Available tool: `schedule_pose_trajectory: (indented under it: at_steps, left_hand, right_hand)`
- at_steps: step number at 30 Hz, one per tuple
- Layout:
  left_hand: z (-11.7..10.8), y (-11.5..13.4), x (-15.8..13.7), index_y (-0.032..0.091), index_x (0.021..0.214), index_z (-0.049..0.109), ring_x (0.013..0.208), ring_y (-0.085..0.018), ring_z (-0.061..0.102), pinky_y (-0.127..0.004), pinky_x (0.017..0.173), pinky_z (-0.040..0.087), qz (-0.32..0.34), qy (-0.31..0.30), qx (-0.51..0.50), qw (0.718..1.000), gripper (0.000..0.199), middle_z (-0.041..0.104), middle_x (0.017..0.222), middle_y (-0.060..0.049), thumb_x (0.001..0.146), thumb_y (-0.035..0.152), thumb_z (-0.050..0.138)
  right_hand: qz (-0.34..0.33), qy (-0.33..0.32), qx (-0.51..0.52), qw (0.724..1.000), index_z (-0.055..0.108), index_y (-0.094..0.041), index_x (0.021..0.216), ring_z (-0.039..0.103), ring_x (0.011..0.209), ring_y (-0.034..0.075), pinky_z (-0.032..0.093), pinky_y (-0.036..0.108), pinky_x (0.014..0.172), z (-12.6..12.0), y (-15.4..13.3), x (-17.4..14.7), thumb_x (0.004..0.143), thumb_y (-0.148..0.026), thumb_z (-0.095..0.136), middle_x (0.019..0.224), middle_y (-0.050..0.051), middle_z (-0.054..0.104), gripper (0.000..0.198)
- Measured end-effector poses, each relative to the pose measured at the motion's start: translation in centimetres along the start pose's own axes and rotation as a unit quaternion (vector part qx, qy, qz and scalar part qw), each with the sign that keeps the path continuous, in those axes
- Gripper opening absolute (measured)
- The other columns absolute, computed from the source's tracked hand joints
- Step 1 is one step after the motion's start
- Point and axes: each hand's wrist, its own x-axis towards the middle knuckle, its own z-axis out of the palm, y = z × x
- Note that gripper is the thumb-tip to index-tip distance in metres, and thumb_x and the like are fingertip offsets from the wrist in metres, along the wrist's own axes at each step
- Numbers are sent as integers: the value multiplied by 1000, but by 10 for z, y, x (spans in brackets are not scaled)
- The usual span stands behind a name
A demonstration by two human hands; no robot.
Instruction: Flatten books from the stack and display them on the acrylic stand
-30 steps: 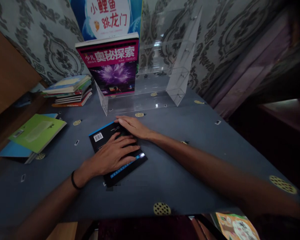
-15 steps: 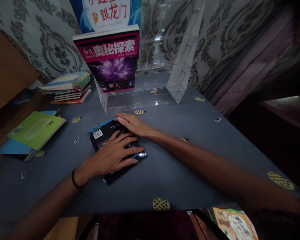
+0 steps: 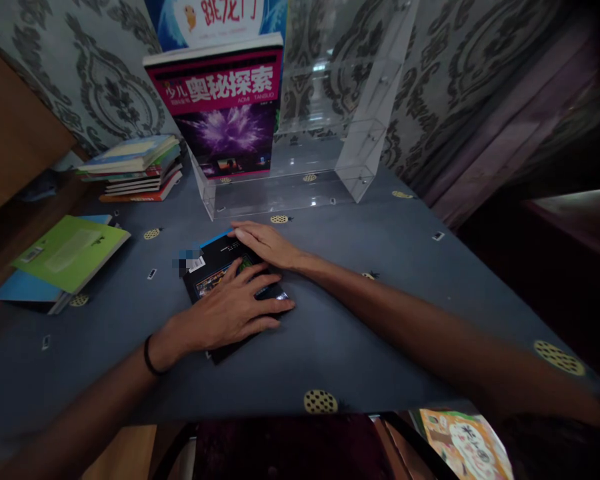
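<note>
A dark book (image 3: pixel 214 255) with a barcode label and small colour pictures lies flat on the table, turned at an angle. My left hand (image 3: pixel 237 303) rests on it with fingers spread, covering much of its lower half; a black band circles the wrist. At the book's far right corner lies my right hand (image 3: pixel 265 243), fingers stretched out along the edge. Neither hand grips the book. Part of its left corner is pixelated.
A clear acrylic rack (image 3: pixel 360 160) stands behind, holding a magenta-and-black book (image 3: pixel 225 127) and a blue book (image 3: pixel 275 17). At left are a book stack (image 3: pixel 135 167) and a green book (image 3: pixel 75 253) over blue ones. An orange book (image 3: pixel 467 443) lies below the table edge.
My left hand has slid slightly to the right over the book, its fingertips now past the right edge. My right hand stays at the far corner. The view has tilted down a little.
</note>
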Motion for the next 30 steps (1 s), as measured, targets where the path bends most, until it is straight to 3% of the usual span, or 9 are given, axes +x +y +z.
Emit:
schedule_pose_trajectory:
  at_steps: [10, 14, 17, 22, 30]
  left_hand:
    - [2, 6, -3, 36, 142, 57, 150, -28, 36, -62, 123, 24, 17, -10, -24, 1000, 40, 50, 155, -3, 107, 45, 39]
    - [5, 7, -7, 27, 149, 47, 152, -21, 33, -53, 127, 17, 19, -9, -40, 999, 46, 49, 156, -3, 108, 43, 34]
    - [7, 11, -8, 23, 149, 47, 152, -21, 34, -53, 127, 12, 18, -8, -29, 999, 48, 50, 155, -5, 109, 44, 33]
    - [8, 21, -13, 18, 149, 48, 145, -20, 45, -48, 128, 13, 14, 12, -13, 1000, 51, 57, 150, -9, 108, 45, 34]
    - [19, 57, -31, 14, 135, 60, 136, -22, 54, -49, 126, 21, -32, 82, 57, 994, 45, 65, 138, -11, 105, 45, 45]
  right_hand:
    - [-9, -6, -23, 1000, 68, -14, 126, 53, 137, 23, 38, 44, 118, 3, 2, -1, 108, -51, 30, 144, 15, 60, 56]
    - [-10, -7, -32, 999, 69, -18, 123, 54, 137, 22, 39, 45, 117, 3, 0, -2, 108, -47, 33, 144, 12, 62, 48]
    - [-17, -17, -33, 999, 69, -16, 124, 52, 138, 24, 38, 48, 117, 2, -7, -8, 108, -47, 32, 141, 13, 64, 51]
    - [2, -17, 17, 1000, 67, -19, 130, 54, 137, 25, 38, 50, 118, -3, -38, -45, 107, -53, 33, 145, 12, 60, 53]
    - [69, 65, 171, 981, 64, -31, 132, 51, 140, 23, 42, 50, 117, 2, -82, -109, 107, -52, 38, 151, 5, 56, 42]
